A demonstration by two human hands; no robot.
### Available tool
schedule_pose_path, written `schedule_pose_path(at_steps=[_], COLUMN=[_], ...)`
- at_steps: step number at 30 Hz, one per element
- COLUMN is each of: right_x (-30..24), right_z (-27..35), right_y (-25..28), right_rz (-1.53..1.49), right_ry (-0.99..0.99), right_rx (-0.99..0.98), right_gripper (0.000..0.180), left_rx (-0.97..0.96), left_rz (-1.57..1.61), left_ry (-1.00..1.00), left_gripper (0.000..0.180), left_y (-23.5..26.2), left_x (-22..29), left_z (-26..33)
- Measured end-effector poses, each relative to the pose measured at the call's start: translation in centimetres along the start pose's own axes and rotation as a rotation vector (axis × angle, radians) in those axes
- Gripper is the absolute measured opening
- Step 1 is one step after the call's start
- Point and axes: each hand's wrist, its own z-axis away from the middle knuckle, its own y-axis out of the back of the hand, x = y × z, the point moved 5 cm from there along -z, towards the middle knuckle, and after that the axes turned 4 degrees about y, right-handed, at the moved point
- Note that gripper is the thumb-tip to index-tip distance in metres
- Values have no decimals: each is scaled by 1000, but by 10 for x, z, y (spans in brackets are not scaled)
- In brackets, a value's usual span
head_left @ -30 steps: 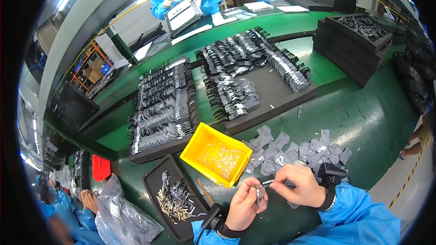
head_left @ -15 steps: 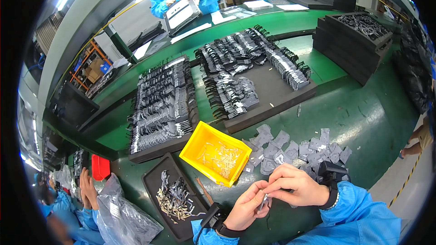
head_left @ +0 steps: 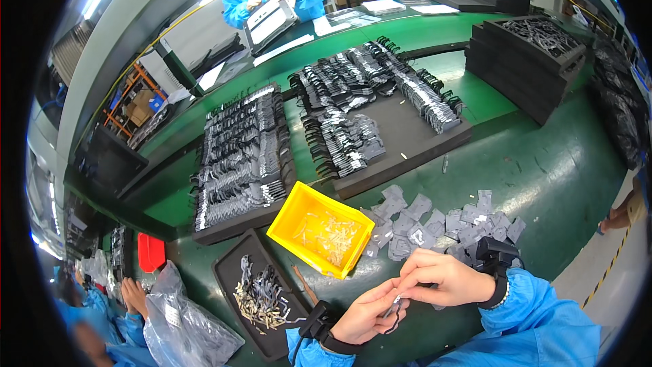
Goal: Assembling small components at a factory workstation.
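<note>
We work at a green bench (head_left: 543,163), where two large black trays (head_left: 407,129) keep rows of dark clips in order, well apart from our hands. Nearer to us, the yellow bin (head_left: 288,228) with pale small parts stands within easy reach, and a heap of grey pouches (head_left: 441,221) lies just beside it. Our left hand (head_left: 363,316) and right hand (head_left: 441,278) meet close to the body, so we see the work well. Both are pinched narrow on one small metal part (head_left: 392,304), held between the fingertips above the bench edge.
</note>
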Motion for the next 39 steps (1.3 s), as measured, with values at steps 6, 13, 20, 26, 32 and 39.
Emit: schedule_pose_path(at_steps=[6, 13, 20, 26, 32, 39], right_x=[4, 9, 14, 9, 7, 2], right_z=[0, 2, 5, 5, 4, 4], right_y=[0, -3, 11, 6, 6, 5], right_rz=[-124, -80, -86, -133, -81, 2], right_ry=[-54, -111, -275, -286, -268, -202], right_rx=[2, 14, 184, 195, 189, 180], right_gripper=[11, 11, 10, 11, 10, 10], left_rx=[-49, -186, 148, 637, 686, 699], left_rz=[108, 194, -376, -961, -1103, -1229], left_ry=[58, 80, -491, -874, -937, -987], left_gripper=[34, 35, 40, 32, 35, 39], left_y=[3, 6, 2, -9, -12, -21], left_x=[-3, -6, 20, 24, 26, 31], left_z=[2, -2, 4, 14, 19, 23])
